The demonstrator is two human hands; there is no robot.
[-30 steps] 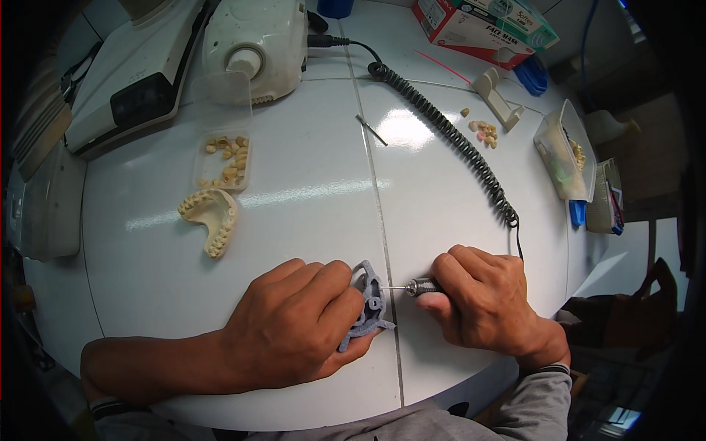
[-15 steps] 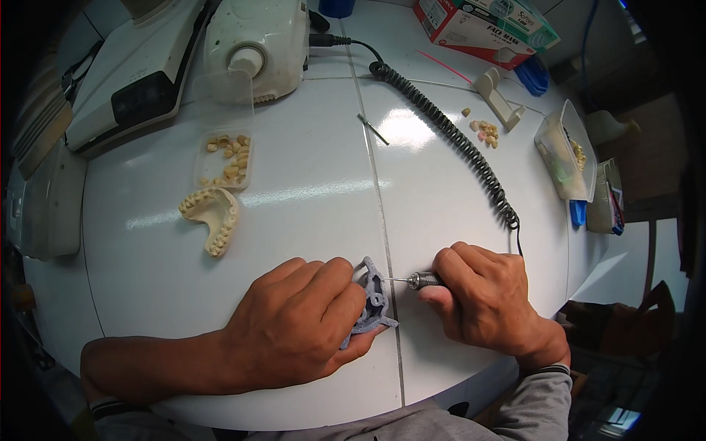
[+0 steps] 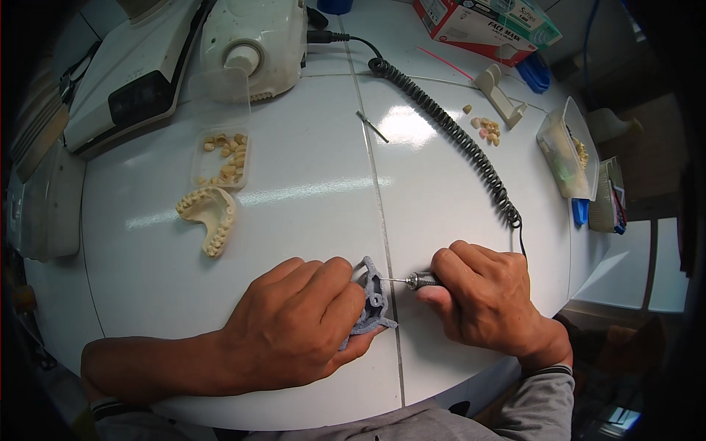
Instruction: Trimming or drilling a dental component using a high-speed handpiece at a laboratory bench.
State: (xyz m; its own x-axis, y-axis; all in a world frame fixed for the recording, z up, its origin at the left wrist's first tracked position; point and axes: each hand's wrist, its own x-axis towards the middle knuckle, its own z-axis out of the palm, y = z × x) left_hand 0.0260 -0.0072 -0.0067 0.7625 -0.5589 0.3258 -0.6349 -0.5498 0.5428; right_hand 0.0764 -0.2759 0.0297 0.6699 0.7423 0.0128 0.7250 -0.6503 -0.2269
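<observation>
My left hand [image 3: 298, 323] is closed round a grey-blue metal dental framework [image 3: 376, 300], whose right side sticks out past the fingers. The rest of the framework is hidden behind the hand. In my right hand [image 3: 485, 294] is a rotary handpiece [image 3: 423, 281], gripped near its front end. Its thin bur [image 3: 395, 279] points left at the upper part of the framework; whether the tip touches cannot be made out. A black coiled cord [image 3: 456, 136] runs from behind the right hand to the white control unit [image 3: 254, 51].
Left of centre lies a cream dental cast [image 3: 218, 226], beside a clear box [image 3: 198, 158] of tooth-shaped pieces. Loose teeth [image 3: 485, 131] and a beige stand [image 3: 500, 95] are at the far right. A small dark rod [image 3: 373, 127] lies mid-table. Mask boxes [image 3: 478, 33] stand behind.
Both hands keep nearly the same place, still holding the framework and the handpiece. The view has shifted very slightly.
</observation>
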